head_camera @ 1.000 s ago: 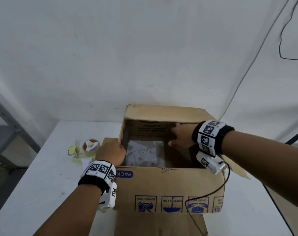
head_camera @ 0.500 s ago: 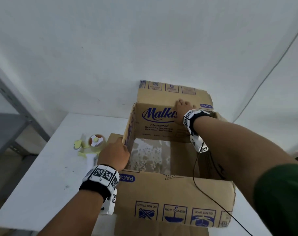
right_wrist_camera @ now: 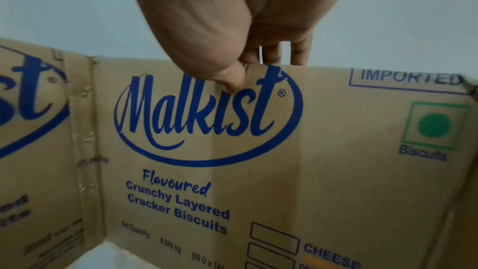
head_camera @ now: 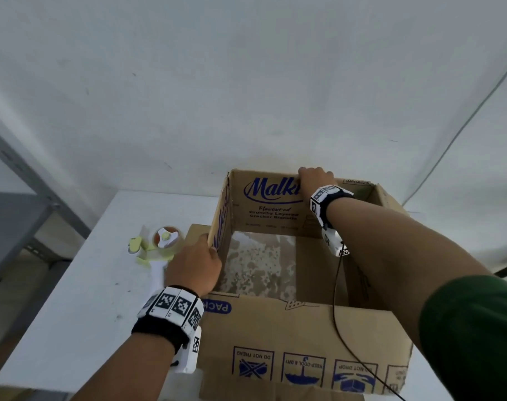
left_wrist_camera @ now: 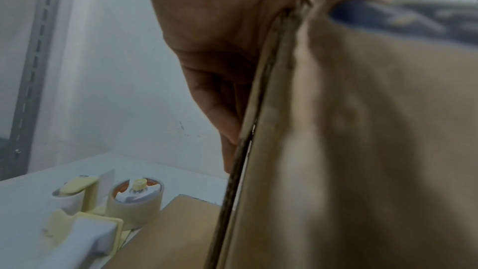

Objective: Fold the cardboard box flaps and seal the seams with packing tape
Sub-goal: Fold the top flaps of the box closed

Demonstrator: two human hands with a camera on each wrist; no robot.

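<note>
Cardboard box open, left hand grip pinching blurred side wall, right hand grip pinching far wall, fingertips hidden.

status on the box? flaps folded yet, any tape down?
Done: nothing sealed; the box stands open, bottom visible inside. In hand: the right hand grips the far panel's top edge, and the left hand pinches the left panel. Left: fold all flaps and tape the seams; the tape dispenser lies untouched on the table.
</note>
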